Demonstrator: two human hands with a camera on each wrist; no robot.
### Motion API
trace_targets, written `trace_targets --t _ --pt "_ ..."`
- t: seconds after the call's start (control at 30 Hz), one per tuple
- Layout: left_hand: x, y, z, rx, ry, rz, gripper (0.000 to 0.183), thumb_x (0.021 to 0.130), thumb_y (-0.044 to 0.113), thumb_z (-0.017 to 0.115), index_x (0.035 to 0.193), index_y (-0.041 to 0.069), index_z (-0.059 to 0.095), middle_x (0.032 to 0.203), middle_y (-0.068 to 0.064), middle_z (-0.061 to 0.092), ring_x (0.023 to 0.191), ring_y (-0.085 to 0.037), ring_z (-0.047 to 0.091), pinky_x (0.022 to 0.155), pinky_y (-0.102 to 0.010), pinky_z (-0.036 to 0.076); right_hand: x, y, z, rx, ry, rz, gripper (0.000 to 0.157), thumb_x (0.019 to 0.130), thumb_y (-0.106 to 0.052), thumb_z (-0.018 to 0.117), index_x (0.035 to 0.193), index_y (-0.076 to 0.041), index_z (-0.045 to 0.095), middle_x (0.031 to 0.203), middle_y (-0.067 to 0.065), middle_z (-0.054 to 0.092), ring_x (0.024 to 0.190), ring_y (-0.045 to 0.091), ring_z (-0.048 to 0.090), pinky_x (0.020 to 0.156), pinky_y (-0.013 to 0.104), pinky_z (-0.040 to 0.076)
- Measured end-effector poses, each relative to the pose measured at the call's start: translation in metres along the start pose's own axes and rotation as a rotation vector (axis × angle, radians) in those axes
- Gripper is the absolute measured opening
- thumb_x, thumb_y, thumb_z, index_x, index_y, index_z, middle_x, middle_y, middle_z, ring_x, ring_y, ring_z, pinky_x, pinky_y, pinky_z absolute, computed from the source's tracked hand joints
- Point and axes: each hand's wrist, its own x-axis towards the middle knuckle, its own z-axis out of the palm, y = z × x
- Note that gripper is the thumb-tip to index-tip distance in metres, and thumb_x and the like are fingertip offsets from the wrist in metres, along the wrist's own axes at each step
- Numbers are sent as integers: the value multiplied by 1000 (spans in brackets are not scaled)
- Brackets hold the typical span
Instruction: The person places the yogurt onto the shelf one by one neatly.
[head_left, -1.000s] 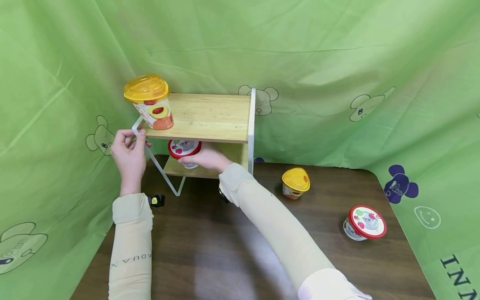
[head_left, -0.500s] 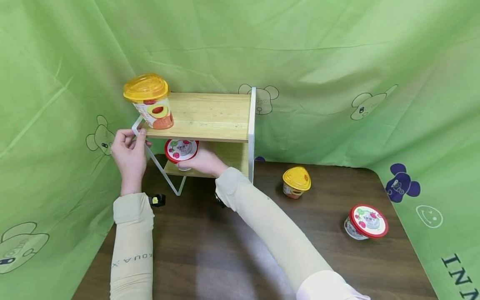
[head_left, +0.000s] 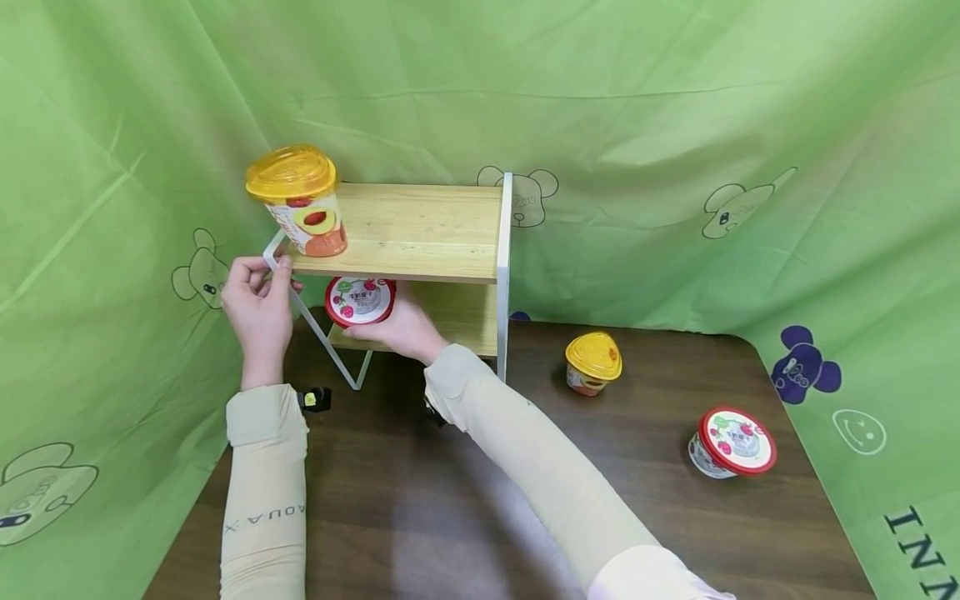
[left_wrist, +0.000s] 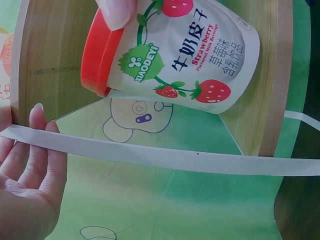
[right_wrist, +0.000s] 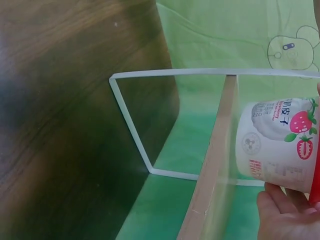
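Observation:
A strawberry milk cup (left_wrist: 190,60) with a red lid is in my right hand (head_left: 408,325), between the two boards of a small wooden shelf (head_left: 420,233). Its printed lid tips toward the head camera. I cannot tell whether its base touches the lower board (right_wrist: 207,185). Fingers (right_wrist: 285,215) wrap the cup near the lid in the right wrist view. My left hand (head_left: 258,312) grips the white metal frame (left_wrist: 150,154) at the shelf's upper left corner. Directly above, a large yellow-lidded cup (head_left: 303,204) stands on the top board's left end.
A smaller yellow-lidded cup (head_left: 592,364) stands on the dark wooden table (head_left: 465,517) right of the shelf. Farther right is another red-lidded cup (head_left: 731,443). Green printed cloth (head_left: 637,142) hangs behind and at both sides. The shelf's right frame side (head_left: 503,275) stands beside the right forearm.
My right hand has shifted slightly left and toward me with the strawberry cup, whose lid now faces the head camera more. The left hand keeps its hold on the frame.

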Motion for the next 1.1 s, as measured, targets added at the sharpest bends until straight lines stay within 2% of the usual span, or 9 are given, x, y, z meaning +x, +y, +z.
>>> trace_targets --t 0.23,0.4,0.53,0.77,1.1 --pt "1 0 0 -10 -5 6 9 94 0 71 92 2 62 112 -17 73 57 -18 62 59 -23 59 6 -7 1 -1 -51 17 94 75 -21 94 150 -12 37 137 1 54 120 8 54 102 17 44" --pt "0 1 0 10 -3 -7 10 95 3 72 92 4 63 105 -13 74 57 -19 62 59 -24 59 11 -11 1 -6 -91 48 87 77 -26 92 148 -14 42 134 -2 57 116 7 56 98 16 46" --pt "0 0 1 18 -3 -8 10 95 4 72 92 6 63 103 -12 74 57 -19 61 59 -24 58 10 -12 3 -12 -91 53 88 78 -26 91 149 -14 40 135 -1 57 117 7 55 99 16 46" --pt "0 -1 0 1 -12 -5 10 95 3 72 93 3 63 114 -16 73 57 -19 62 59 -24 59 6 -5 7 -42 -77 71 89 78 -25 92 149 -12 39 135 1 57 118 9 55 99 17 46" --pt "0 -1 0 -4 -8 -5 10 95 3 72 92 2 63 112 -17 73 57 -18 62 60 -24 59 9 3 9 -92 -66 105 91 82 -37 88 152 -13 35 137 2 57 119 10 56 98 18 47"
